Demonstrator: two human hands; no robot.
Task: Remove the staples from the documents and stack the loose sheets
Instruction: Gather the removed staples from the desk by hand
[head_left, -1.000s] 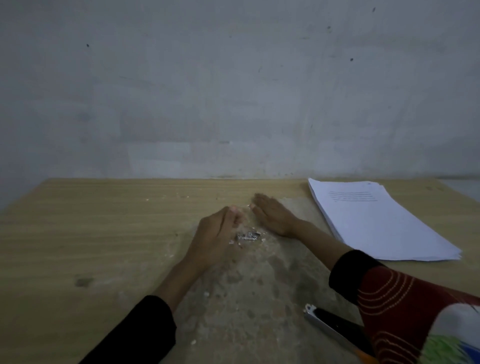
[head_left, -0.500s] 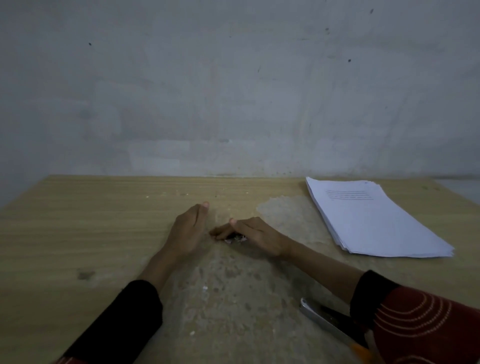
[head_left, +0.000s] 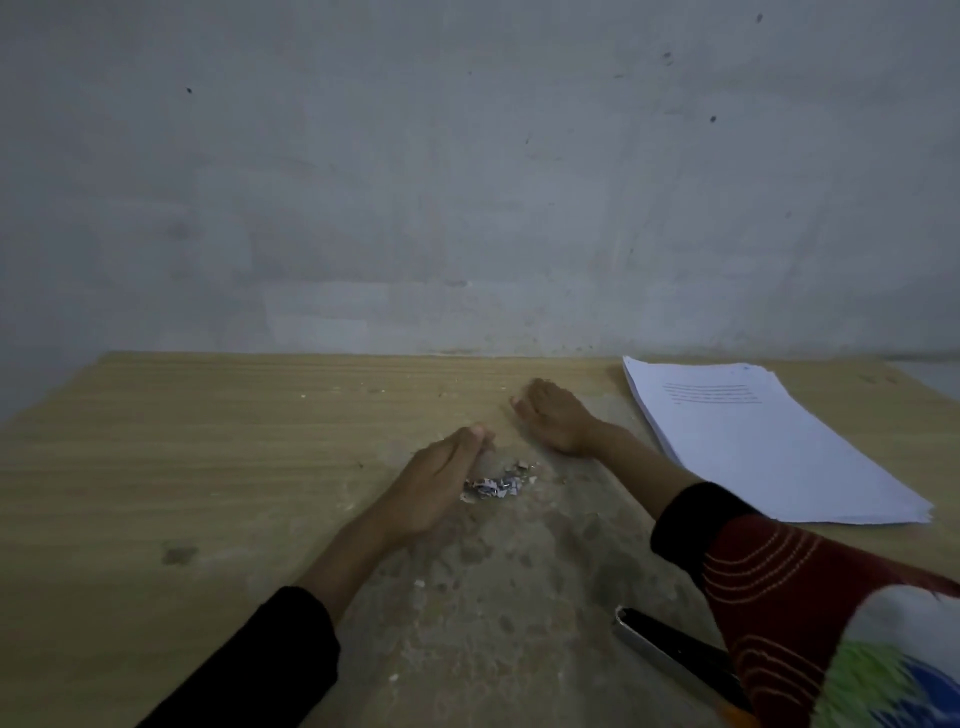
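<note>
A stack of white printed sheets (head_left: 769, 441) lies at the right of the wooden table (head_left: 208, 457). A small heap of pulled staples and paper scraps (head_left: 496, 483) sits on the worn middle of the table. My left hand (head_left: 436, 483) stands on its edge just left of the heap, fingers straight and slightly cupped towards it. My right hand (head_left: 553, 418) lies flat on the table behind and to the right of the heap, fingers straight, holding nothing.
A black and silver staple remover or stapler (head_left: 670, 660) lies near the front edge, partly under my right sleeve. A grey wall (head_left: 467, 182) rises directly behind the table. Small white flecks dot the worn patch.
My right hand, which had swept left over the heap half a second ago, has drawn back to the right and away. My left hand has shifted right, beside the heap, which is uncovered again.
</note>
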